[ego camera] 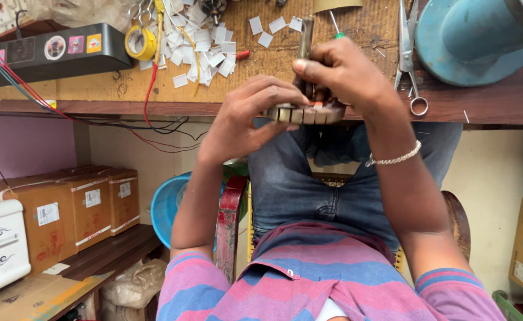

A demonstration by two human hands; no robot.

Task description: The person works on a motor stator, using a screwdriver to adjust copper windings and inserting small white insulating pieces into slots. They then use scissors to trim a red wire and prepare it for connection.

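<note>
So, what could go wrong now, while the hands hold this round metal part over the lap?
1. The round slotted metal part is held in the air at the bench edge by the left hand; it could slip and fall onto the lap.
2. The right hand pushes a thin tool down near the left fingers; a slip might hurt them.

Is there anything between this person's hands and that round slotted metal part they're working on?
Nothing visible. The left hand grips the round slotted metal part directly from the side, and the right hand sits on top of it, fingers on the shaft that sticks up from it. Both hands touch it at the workbench edge.
</note>
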